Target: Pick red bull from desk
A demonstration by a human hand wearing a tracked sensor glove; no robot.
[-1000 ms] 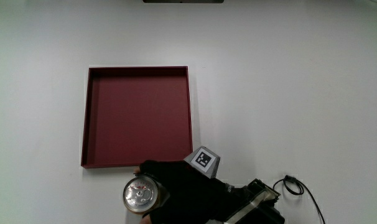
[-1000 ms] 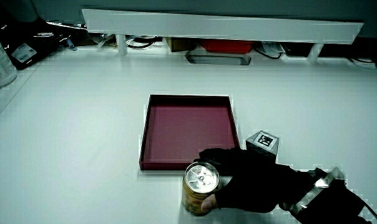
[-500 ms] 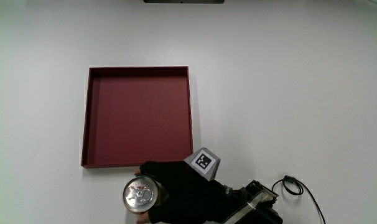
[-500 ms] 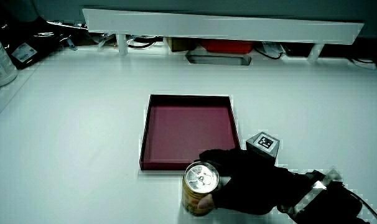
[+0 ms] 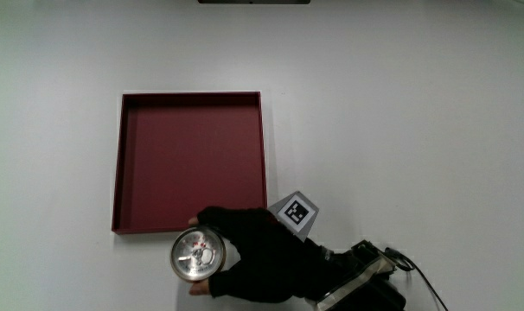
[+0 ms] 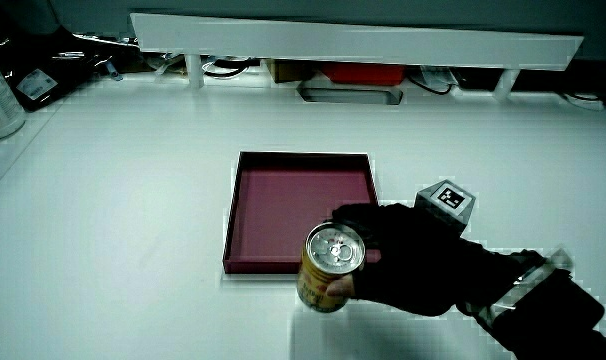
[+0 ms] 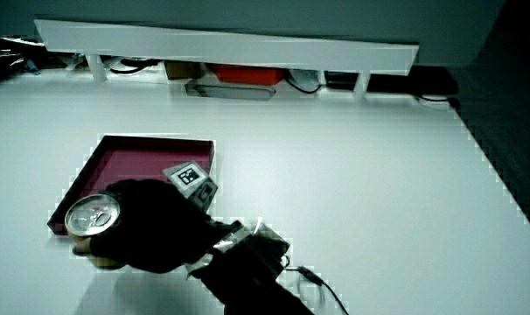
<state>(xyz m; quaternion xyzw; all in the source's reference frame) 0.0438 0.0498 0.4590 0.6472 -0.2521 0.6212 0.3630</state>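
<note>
Just at the tray's [image 5: 118, 173] near edge, we see the hand [image 5: 258, 259] wrapped around the can [image 5: 195, 255] from the side — top left clear, can apparently raised off the table [image 5: 400, 121].

White desk [image 5: 400, 112], evenly lit. Low white partition [image 6: 353, 45] along the desk's edge farthest from the person, cluttered shelf space under it. Dark wall [image 7: 247, 17] above the partition.
</note>
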